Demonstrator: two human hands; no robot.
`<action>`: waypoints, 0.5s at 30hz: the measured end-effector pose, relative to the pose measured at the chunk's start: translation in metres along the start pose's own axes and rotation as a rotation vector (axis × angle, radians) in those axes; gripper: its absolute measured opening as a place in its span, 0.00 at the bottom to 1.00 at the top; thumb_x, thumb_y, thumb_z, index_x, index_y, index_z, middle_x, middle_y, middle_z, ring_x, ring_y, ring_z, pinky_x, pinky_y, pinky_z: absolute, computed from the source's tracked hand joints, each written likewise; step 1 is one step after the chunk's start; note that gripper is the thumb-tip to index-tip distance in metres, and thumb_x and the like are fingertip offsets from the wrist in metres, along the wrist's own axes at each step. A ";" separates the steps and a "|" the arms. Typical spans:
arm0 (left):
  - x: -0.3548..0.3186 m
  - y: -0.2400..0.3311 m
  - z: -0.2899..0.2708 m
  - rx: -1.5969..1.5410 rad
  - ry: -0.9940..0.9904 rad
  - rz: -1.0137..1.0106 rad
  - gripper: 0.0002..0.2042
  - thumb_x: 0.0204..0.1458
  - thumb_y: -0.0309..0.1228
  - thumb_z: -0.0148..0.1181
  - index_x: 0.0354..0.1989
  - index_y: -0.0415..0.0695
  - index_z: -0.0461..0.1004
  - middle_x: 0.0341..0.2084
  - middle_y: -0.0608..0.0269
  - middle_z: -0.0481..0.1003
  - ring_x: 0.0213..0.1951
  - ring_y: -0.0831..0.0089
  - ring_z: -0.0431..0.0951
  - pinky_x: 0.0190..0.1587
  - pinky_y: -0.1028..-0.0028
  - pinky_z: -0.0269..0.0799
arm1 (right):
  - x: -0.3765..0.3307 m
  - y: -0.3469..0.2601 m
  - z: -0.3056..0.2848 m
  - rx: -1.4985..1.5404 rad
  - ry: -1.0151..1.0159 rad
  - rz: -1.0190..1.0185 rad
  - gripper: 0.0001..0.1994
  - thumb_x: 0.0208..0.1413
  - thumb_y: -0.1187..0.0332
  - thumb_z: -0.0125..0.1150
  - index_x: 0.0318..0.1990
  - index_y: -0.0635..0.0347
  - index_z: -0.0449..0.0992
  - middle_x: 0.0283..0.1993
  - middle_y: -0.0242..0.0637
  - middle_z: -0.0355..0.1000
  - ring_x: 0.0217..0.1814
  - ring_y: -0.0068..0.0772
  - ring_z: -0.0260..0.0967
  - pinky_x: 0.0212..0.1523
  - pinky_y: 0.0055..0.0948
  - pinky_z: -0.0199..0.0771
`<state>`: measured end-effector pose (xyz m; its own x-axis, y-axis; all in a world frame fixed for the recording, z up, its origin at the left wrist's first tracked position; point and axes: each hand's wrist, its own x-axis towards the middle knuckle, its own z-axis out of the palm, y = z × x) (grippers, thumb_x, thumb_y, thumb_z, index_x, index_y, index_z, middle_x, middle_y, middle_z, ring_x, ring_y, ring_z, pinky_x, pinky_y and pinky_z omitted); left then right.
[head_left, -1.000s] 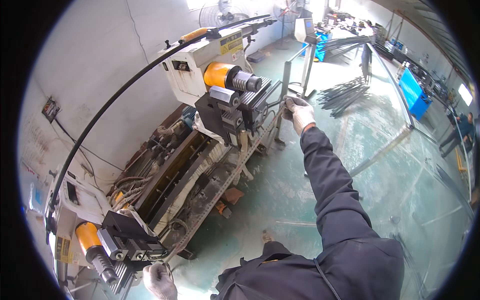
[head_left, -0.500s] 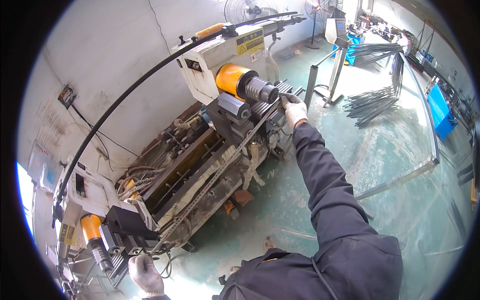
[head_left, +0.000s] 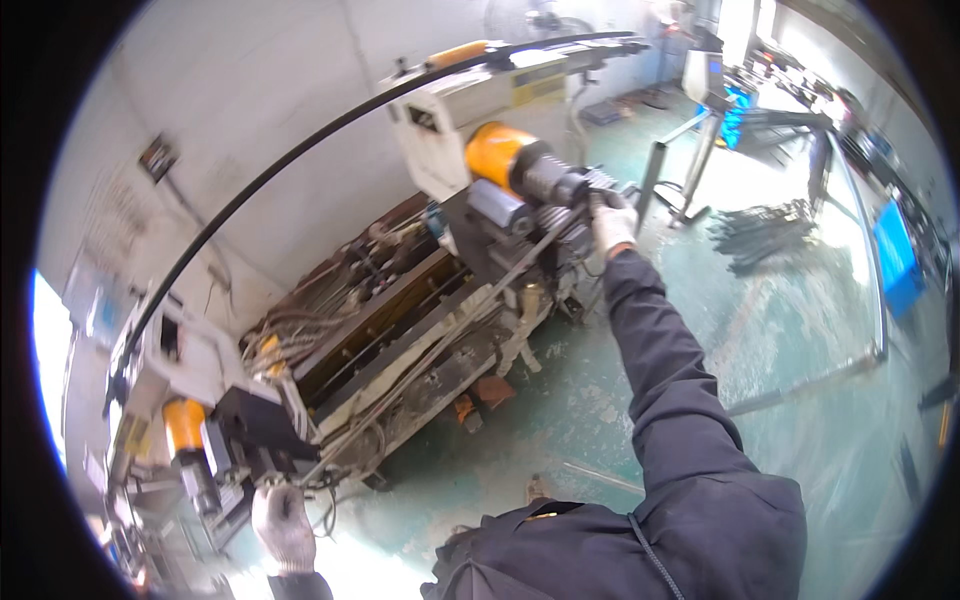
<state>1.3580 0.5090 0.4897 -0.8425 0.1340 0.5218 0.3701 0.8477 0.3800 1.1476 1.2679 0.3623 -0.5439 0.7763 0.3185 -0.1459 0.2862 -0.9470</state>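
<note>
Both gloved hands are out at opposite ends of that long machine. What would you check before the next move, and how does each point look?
1. Right hand on the rod at the orange-capped head: ok.
2. Left hand at the smaller orange head: ok.
3. Long thin rod lying along the machine bed: ok.
4. Grip closed at each end: cannot tell.
5. Gloves worn: ok.

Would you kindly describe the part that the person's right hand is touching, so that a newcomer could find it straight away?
Start at the long, grimy machine along the white wall. Follow it to its far end, where the gloved right hand rests. Beside the hand is a dark ribbed cylinder joined to an orange drum; the other orange part, near the left hand, is smaller.
</note>
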 end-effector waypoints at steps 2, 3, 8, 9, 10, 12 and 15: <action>0.001 -0.011 -0.005 0.064 -0.025 -0.006 0.03 0.59 0.20 0.72 0.37 0.42 0.83 0.35 0.51 0.80 0.39 0.50 0.83 0.43 0.57 0.79 | 0.026 0.032 -0.009 -0.520 0.050 -0.176 0.16 0.81 0.58 0.62 0.57 0.59 0.90 0.49 0.42 0.89 0.53 0.40 0.84 0.59 0.40 0.82; -0.002 -0.018 -0.012 0.064 -0.038 -0.053 0.04 0.59 0.22 0.73 0.37 0.42 0.83 0.34 0.51 0.79 0.39 0.49 0.83 0.43 0.56 0.79 | 0.044 0.048 -0.019 -0.750 -0.019 -0.197 0.15 0.81 0.59 0.61 0.58 0.57 0.89 0.50 0.43 0.89 0.53 0.42 0.85 0.58 0.43 0.83; -0.021 -0.083 -0.064 0.077 -0.024 -0.049 0.03 0.60 0.20 0.72 0.38 0.41 0.85 0.35 0.53 0.81 0.39 0.52 0.84 0.44 0.58 0.80 | 0.112 0.086 -0.036 -1.349 -0.170 -0.129 0.20 0.79 0.68 0.55 0.73 0.44 0.80 0.63 0.51 0.87 0.63 0.56 0.88 0.58 0.53 0.89; -0.028 -0.097 -0.078 0.059 -0.018 -0.085 0.03 0.59 0.20 0.72 0.38 0.40 0.85 0.34 0.53 0.81 0.38 0.52 0.84 0.43 0.58 0.80 | 0.115 0.085 -0.029 -1.519 -0.207 -0.265 0.22 0.79 0.70 0.55 0.76 0.42 0.78 0.58 0.52 0.88 0.61 0.55 0.89 0.57 0.51 0.89; -0.035 -0.113 -0.094 0.089 -0.018 -0.107 0.02 0.58 0.21 0.72 0.36 0.42 0.84 0.33 0.53 0.81 0.38 0.51 0.84 0.43 0.57 0.80 | 0.115 0.077 -0.028 -0.729 0.008 0.025 0.24 0.78 0.46 0.66 0.55 0.62 0.89 0.46 0.39 0.87 0.43 0.39 0.84 0.44 0.45 0.84; -0.049 -0.139 -0.117 0.111 -0.003 -0.138 0.03 0.56 0.22 0.72 0.34 0.43 0.83 0.31 0.54 0.81 0.37 0.49 0.84 0.43 0.55 0.80 | 0.105 0.058 -0.017 0.061 0.012 0.432 0.20 0.77 0.51 0.68 0.65 0.52 0.86 0.48 0.34 0.88 0.44 0.33 0.84 0.42 0.38 0.84; -0.061 -0.180 -0.147 0.159 -0.014 -0.145 0.03 0.56 0.22 0.74 0.36 0.40 0.85 0.32 0.54 0.82 0.36 0.53 0.85 0.42 0.59 0.81 | 0.087 0.030 -0.008 -0.092 -0.025 0.390 0.23 0.78 0.41 0.67 0.59 0.51 0.88 0.47 0.29 0.83 0.41 0.27 0.77 0.39 0.32 0.80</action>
<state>1.4004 0.2723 0.5015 -0.8882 0.0113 0.4593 0.1797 0.9286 0.3246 1.1025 1.3488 0.3621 -0.5642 0.8230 -0.0668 0.1501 0.0226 -0.9884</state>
